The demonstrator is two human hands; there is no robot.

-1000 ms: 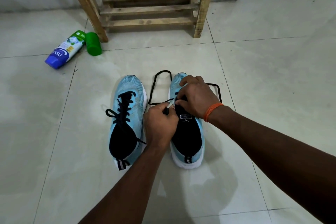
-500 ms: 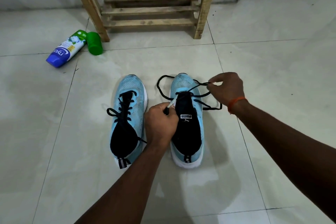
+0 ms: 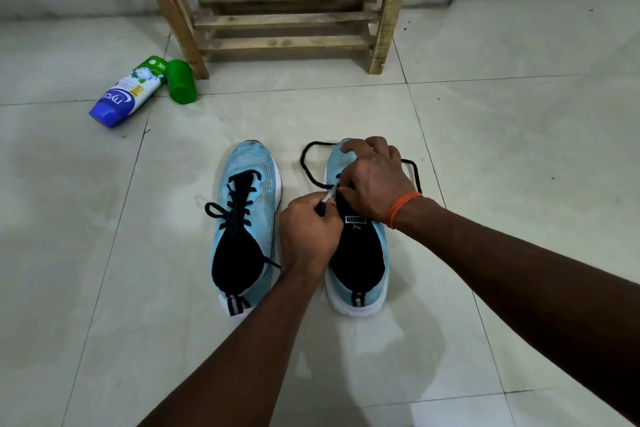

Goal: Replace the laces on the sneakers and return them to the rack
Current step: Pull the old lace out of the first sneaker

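Note:
Two light-blue sneakers with black tongues stand side by side on the tiled floor. The left sneaker [image 3: 244, 218] is laced in black with a bow. Over the right sneaker [image 3: 360, 253] a black lace [image 3: 308, 166] lies in loose loops on both sides of the toe. My left hand [image 3: 308, 232] pinches the lace's pale tip beside the tongue. My right hand [image 3: 374, 180] covers the eyelet area and pinches at the lace there; an orange band circles that wrist. The wooden rack [image 3: 284, 10] stands against the wall behind the shoes.
A blue-and-white bottle [image 3: 126, 94] lies on the floor at the left with a green cap [image 3: 180, 81] next to it, near the rack's left leg. Bare tiles stretch to the right and in front of the shoes.
My right hand, which had pulled lace out to the right of the shoe, has come back over the eyelets next to my left hand. The lace loops now lie slacker.

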